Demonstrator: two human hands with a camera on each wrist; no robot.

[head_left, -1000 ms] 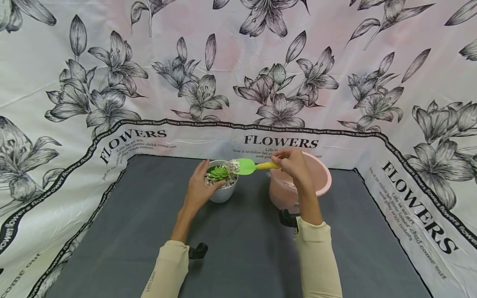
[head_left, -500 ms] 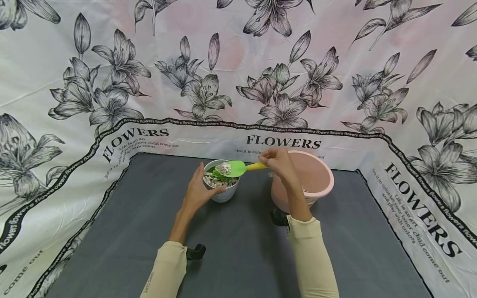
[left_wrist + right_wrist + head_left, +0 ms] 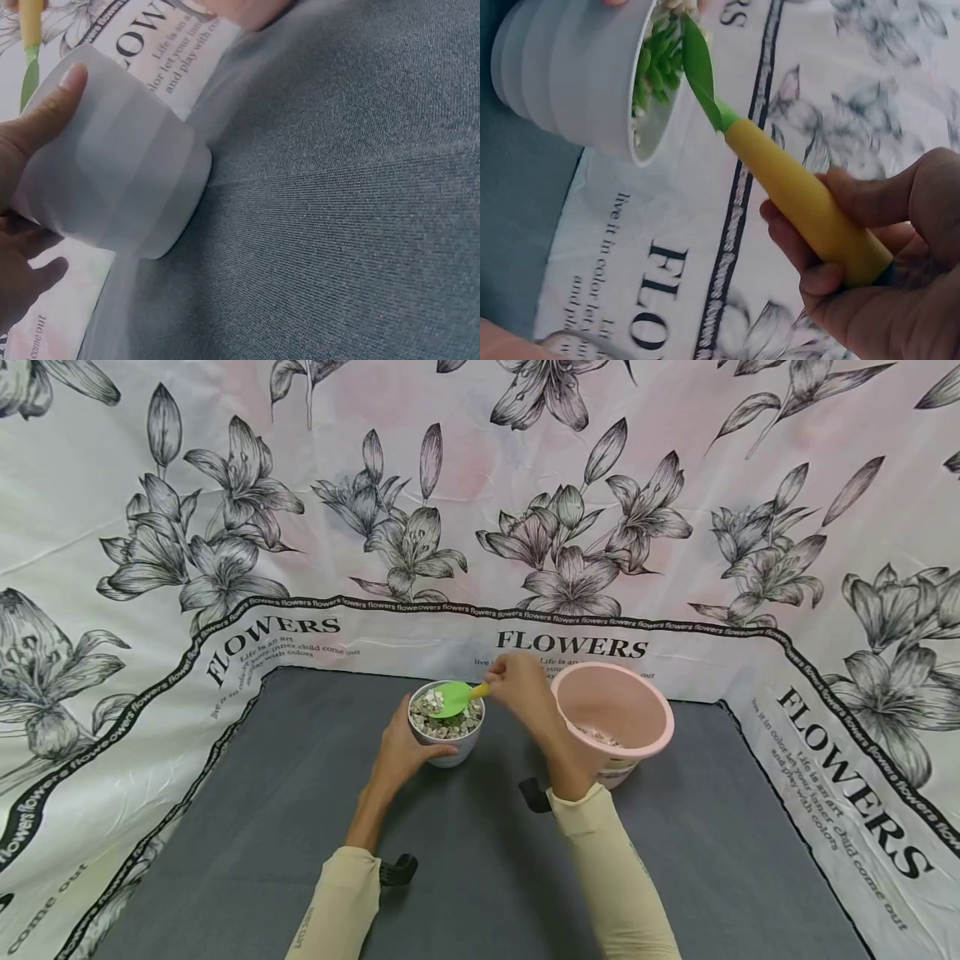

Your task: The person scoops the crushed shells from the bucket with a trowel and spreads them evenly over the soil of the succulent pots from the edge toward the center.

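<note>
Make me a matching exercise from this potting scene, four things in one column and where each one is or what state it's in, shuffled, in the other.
Things:
1. white pot
2. green scoop
3. pink bucket
4. grey mat

Places or states:
A. stands right of the pot, a few pebbles in its bottom
B. gripped at its side by the left hand
C. lies under both containers
D. held by its yellow handle in the right hand, blade over the pot

Pairs: 1-B, 2-D, 3-A, 4-C
</note>
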